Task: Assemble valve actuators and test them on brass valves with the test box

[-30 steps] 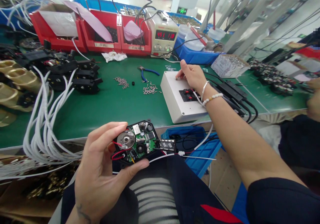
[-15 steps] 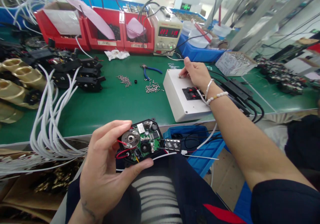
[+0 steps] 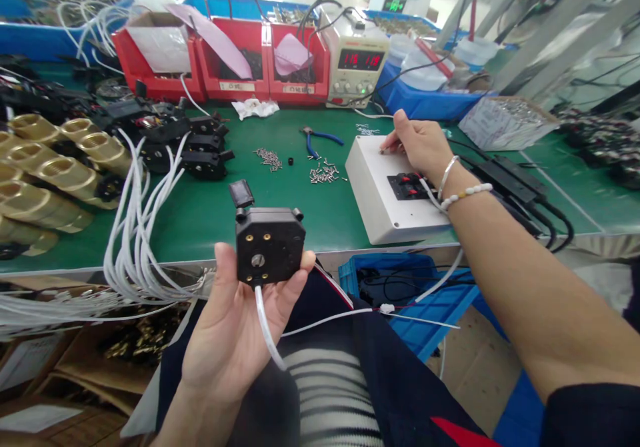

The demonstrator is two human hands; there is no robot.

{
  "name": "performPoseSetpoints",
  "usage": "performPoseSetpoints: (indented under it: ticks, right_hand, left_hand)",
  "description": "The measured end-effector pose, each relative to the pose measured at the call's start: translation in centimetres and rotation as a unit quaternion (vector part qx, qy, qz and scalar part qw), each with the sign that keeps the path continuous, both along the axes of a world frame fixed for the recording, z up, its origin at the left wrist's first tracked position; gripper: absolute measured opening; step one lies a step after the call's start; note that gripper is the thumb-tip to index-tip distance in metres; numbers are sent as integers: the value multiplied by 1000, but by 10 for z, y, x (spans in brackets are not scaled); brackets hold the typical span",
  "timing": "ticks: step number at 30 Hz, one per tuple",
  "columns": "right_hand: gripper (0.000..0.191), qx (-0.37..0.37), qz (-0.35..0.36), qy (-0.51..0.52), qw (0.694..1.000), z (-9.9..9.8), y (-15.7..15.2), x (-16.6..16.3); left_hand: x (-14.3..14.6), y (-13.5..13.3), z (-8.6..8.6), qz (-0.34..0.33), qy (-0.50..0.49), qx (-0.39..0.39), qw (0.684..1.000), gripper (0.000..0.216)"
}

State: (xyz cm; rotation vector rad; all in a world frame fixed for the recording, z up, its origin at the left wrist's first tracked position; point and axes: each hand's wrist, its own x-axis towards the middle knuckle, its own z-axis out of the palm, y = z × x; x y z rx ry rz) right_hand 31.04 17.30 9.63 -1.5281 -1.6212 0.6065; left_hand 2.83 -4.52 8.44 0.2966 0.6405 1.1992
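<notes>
My left hand [image 3: 240,327] grips a black square module [image 3: 269,243] above my lap. Its closed back faces me, with brass inserts and a centre screw. A white cable [image 3: 267,334] leaves its lower edge, and a small display piece [image 3: 241,194] sticks up behind it. My right hand [image 3: 420,146] rests on a white test box [image 3: 385,197] on the green table. Its fingers pinch together at a small switch near the box's far edge. Red and black terminals [image 3: 409,185] sit on the box beside my wrist.
A power supply with red digits [image 3: 359,66] stands behind the box. Red bins [image 3: 225,60], blue-handled pliers [image 3: 320,142] and loose screws [image 3: 323,174] lie on the mat. Brass fittings [image 3: 45,167], black housings [image 3: 195,147] and white cables [image 3: 140,234] crowd the left. A blue crate [image 3: 415,300] sits under the table edge.
My left hand turned the module over, from circuit board up to closed back facing me, and raised it. The supply's reading changed. My right hand stayed on the box.
</notes>
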Motion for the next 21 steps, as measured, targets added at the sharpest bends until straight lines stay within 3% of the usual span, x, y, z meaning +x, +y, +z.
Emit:
performPoseSetpoints:
  ticks: [8, 10, 13, 15, 17, 19, 21]
  right_hand:
    - [55, -13, -8, 14, 1000, 3, -2, -4]
    - [51, 20, -8, 15, 1000, 5, -2, -4]
    - [37, 127, -24, 23, 991, 14, -16, -3]
    - [25, 175, -4, 28, 984, 24, -40, -5]
    - [21, 159, 73, 22, 984, 34, -74, -11]
    - [24, 54, 215, -9, 975, 39, -113, -18]
    - [20, -74, 394, -70, 914, 36, -148, -23]
  left_hand:
    - [5, 0, 0, 31, 36, 35, 998, 44]
    - [4, 1, -2, 42, 69, 67, 994, 41]
    - [0, 6, -10, 83, 175, 121, 974, 33]
    - [-6, 14, -21, 148, 285, 144, 936, 37]
    - [-12, 24, -35, 218, 432, 155, 861, 50]
    - [-18, 37, -49, 255, 552, 153, 779, 63]
    - [-24, 50, -60, 241, 612, 150, 738, 69]
